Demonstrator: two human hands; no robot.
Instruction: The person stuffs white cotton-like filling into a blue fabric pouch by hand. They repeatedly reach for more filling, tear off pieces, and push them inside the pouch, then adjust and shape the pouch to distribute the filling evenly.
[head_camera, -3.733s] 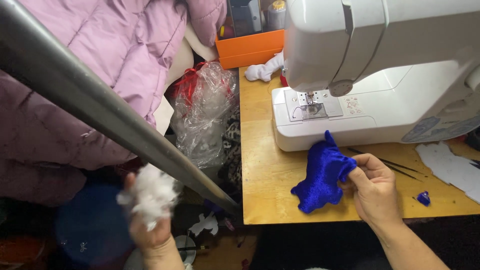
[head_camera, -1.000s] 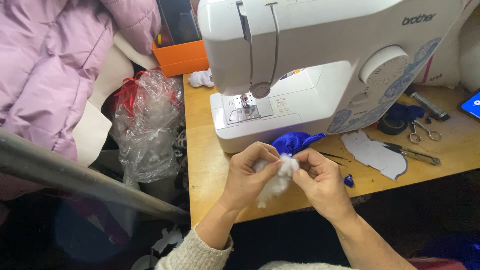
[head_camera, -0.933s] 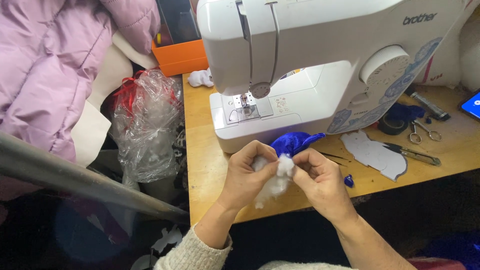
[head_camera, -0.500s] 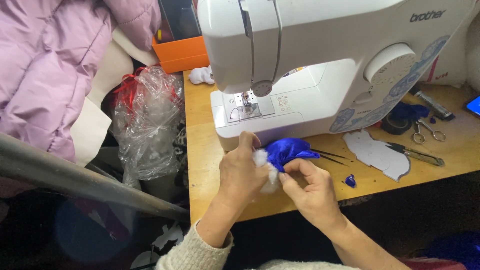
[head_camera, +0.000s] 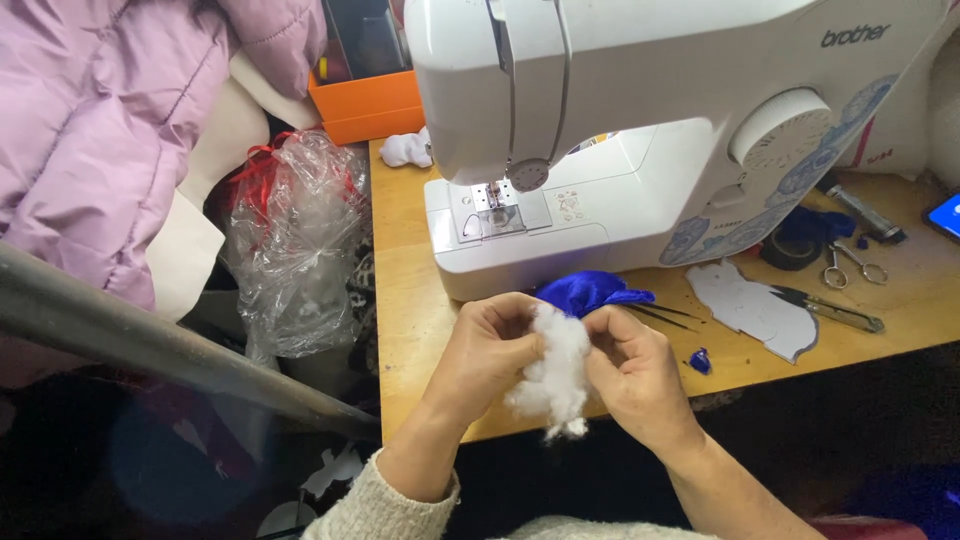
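Observation:
Both hands meet over the front edge of a wooden table (head_camera: 420, 330). My left hand (head_camera: 492, 352) and my right hand (head_camera: 632, 372) pinch a tuft of white stuffing (head_camera: 555, 372) between them; it hangs down between the fingers. Just behind the hands lies a piece of shiny blue fabric (head_camera: 588, 291), against the base of a white sewing machine (head_camera: 600, 150). The fabric is partly hidden by the stuffing and my fingers.
Right of the machine lie grey cut-out shapes (head_camera: 748, 305), small scissors (head_camera: 850, 262), a dark tape roll (head_camera: 790, 250) and tweezers (head_camera: 662, 315). A clear plastic bag (head_camera: 295, 250), a pink quilted jacket (head_camera: 110, 130) and an orange box (head_camera: 365, 105) are on the left. A grey metal bar (head_camera: 150, 345) crosses low left.
My left hand fetched the white stuffing from the left and brought it to the table. It was pressed at the blue fabric, and now both hands hold it lower, pulled apart between them.

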